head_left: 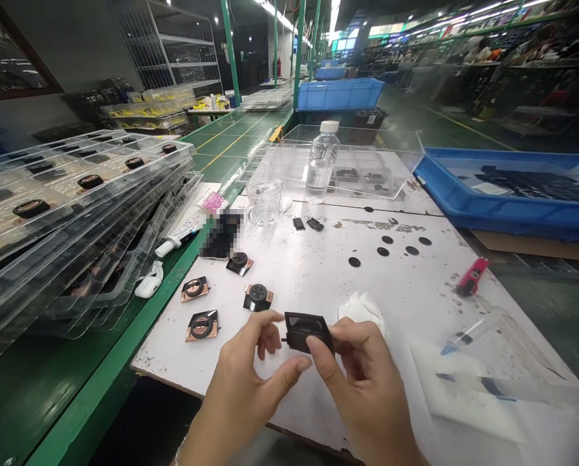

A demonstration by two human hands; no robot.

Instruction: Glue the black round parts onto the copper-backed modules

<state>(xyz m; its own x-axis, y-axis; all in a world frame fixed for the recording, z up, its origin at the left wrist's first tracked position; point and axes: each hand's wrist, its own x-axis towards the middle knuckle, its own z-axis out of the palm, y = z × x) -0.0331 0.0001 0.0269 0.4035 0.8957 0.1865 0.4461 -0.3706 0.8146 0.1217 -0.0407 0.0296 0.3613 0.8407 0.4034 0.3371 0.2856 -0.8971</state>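
Between thumb and fingers, my right hand [367, 375] pinches a small black rectangular plastic part [306, 329] with a glossy recessed window, held tilted above the table. Just left of that part is my left hand [255, 369], its thumb and fingers apart and nothing between them. On the table further left lie several square black-and-copper parts with round rings [202, 325], one of them with a spoked black disc [258, 293]. Behind my right hand sits a crumpled white tissue [361, 309]. Two small black pieces [314, 224] rest further back.
Several black discs [382, 251] lie at the right of the table [308, 265], near a red cutter [472, 277]. Syringes [488, 386] lie over a white foam pad [429, 369]. A water bottle [322, 158] and glass mug [264, 202] stand behind. Stacked clear trays [95, 259] are left, a blue bin [517, 220] right.
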